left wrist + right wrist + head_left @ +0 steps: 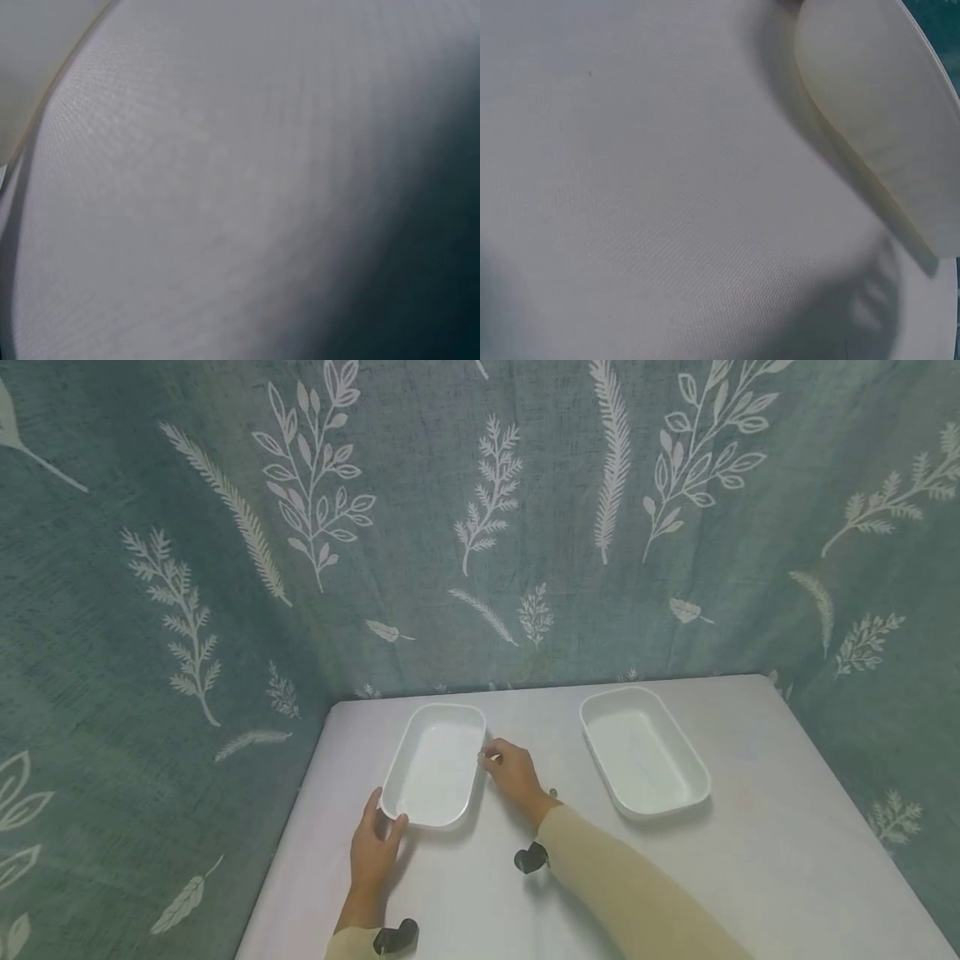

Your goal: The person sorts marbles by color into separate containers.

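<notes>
A white rectangular dish (pixel 437 821) with rounded corners stands at the left of the table. My left hand (pixel 372 852) grips its near left corner, thumb on the front rim and fingers along the left side. At the dish's right rim, my right hand (pixel 515 774) pinches a small pale, shiny thing (pixel 482 756) between thumb and fingertips; its kind is too small to tell. Another small greyish thing (pixel 553 792) lies on the table beside my right wrist. Neither wrist view shows the fingers; the right wrist view has the dish's outer wall (pixel 885 112).
A second white dish (pixel 645 752) of like shape stands to the right, its inside bare. White cloth covers the table (pixel 750 877). Green leaf-patterned curtains (pixel 525 510) hang close behind the table and at both sides. Dark heart-shaped pieces (pixel 531 858) hang at both wrists.
</notes>
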Tool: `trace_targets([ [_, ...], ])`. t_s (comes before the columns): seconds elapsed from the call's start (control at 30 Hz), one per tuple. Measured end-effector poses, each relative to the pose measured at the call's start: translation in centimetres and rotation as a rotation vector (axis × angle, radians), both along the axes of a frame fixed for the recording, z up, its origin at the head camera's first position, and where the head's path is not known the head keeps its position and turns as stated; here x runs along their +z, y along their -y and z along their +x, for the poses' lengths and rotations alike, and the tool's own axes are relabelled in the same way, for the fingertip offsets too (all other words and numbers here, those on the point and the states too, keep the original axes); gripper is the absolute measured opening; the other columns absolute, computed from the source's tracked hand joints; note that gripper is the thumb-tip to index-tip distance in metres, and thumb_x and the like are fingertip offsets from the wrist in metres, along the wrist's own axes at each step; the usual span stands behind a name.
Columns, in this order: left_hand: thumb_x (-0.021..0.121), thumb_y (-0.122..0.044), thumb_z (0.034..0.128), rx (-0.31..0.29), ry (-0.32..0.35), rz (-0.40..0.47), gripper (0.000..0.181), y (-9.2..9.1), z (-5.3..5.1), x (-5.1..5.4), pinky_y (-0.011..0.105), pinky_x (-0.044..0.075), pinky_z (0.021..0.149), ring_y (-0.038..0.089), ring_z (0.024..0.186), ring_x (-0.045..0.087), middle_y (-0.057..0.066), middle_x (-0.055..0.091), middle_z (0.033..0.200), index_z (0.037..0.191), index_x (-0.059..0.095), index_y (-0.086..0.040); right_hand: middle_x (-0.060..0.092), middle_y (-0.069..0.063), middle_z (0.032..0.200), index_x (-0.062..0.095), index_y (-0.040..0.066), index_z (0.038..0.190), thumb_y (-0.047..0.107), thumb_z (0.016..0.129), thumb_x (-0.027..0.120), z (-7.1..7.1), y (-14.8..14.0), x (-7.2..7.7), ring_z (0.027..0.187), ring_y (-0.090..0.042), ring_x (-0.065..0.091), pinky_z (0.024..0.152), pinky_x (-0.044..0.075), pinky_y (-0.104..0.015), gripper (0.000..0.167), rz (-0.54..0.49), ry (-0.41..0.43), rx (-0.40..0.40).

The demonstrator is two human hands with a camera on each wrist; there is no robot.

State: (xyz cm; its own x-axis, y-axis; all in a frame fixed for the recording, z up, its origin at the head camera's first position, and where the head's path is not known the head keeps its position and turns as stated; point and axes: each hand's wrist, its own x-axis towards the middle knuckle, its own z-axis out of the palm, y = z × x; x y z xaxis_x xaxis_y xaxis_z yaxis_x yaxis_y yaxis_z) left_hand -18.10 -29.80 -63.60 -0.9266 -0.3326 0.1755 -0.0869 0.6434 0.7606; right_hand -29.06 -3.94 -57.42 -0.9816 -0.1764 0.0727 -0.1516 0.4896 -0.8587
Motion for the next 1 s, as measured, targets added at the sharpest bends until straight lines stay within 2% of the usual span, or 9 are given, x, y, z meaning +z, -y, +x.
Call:
trace_targets([
  [0.2,0.066,-0.05,0.0885,-0.001,0.005,0.023,0.078,-0.19,0.15,0.22,0.062,0.022,0.11,0.036,0.138,0.034,0.008,0.038,0.152,0.152,0.032,-0.021,0.065,0.008,0.094,0.067,0.016,0.107,0.025,0.095,0.063,-0.25,0.22,-0.1,0.078,-0.009,0.057,0.07,0.051,-0.026,0.016,0.018,-0.01,-0.01],
  [0.43,0.069,-0.046,0.0879,0.0,0.018,0.045,0.078,-0.6,0.19,0.34,0.061,0.023,0.11,0.035,0.14,0.031,0.008,0.037,0.153,0.153,0.032,-0.023,0.064,0.005,0.091,0.068,0.014,0.102,0.02,0.093,0.065,-0.13,0.35,0.05,0.079,-0.011,0.057,0.071,0.051,-0.027,0.012,0.025,-0.021,-0.012],
  [0.67,0.069,-0.042,0.0889,0.022,0.015,0.022,0.076,-0.89,0.35,0.72,0.059,0.024,0.111,0.034,0.14,0.032,0.008,0.038,0.152,0.152,0.033,-0.022,0.064,0.005,0.093,0.068,0.013,0.105,0.021,0.094,0.064,0.21,0.47,0.31,0.08,-0.011,0.057,0.072,0.051,-0.027,0.014,0.036,-0.001,-0.016],
  [1.0,0.068,-0.046,0.0882,0.032,0.006,0.005,0.077,-0.55,0.46,0.72,0.058,0.025,0.111,0.035,0.139,0.034,0.008,0.038,0.152,0.152,0.034,-0.02,0.065,0.005,0.093,0.068,0.013,0.101,0.019,0.093,0.065,0.16,0.03,-0.43,0.079,-0.01,0.057,0.071,0.051,-0.027,0.01,0.027,-0.04,0.009],
])
